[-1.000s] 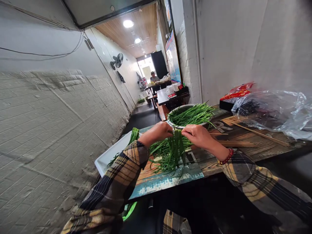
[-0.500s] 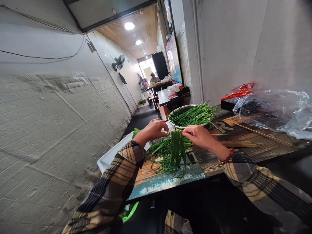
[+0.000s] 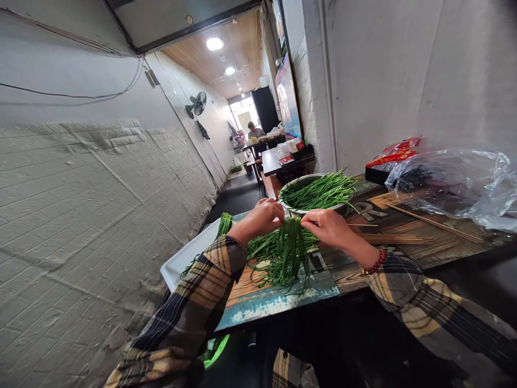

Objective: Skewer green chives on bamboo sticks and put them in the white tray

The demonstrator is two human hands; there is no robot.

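Observation:
A bunch of green garlic chives (image 3: 293, 250) hangs between my hands, its upper ends in a row and its leaves trailing down to the tabletop. My right hand (image 3: 329, 226) is closed in a pinch at the right side of the row. At its left side my left hand (image 3: 264, 216) has its fingers drawn together on the chives' ends; the fingertips are partly hidden. A thin bamboo skewer (image 3: 363, 224) shows behind my right hand; whether I hold it, I cannot tell. More loose chives (image 3: 262, 248) lie beneath and behind the bunch.
A metal bowl of chives (image 3: 319, 194) stands behind my hands. On the left, a white tray (image 3: 172, 269) carries a chive bundle (image 3: 225, 223). Bamboo skewers (image 3: 396, 238) and a clear plastic bag (image 3: 464, 183) lie right. A person (image 3: 255, 131) sits far back.
My left hand has moved right and up to the bunch, and its fingers have come closer together. More of the chives on the tray shows. My right hand has barely moved.

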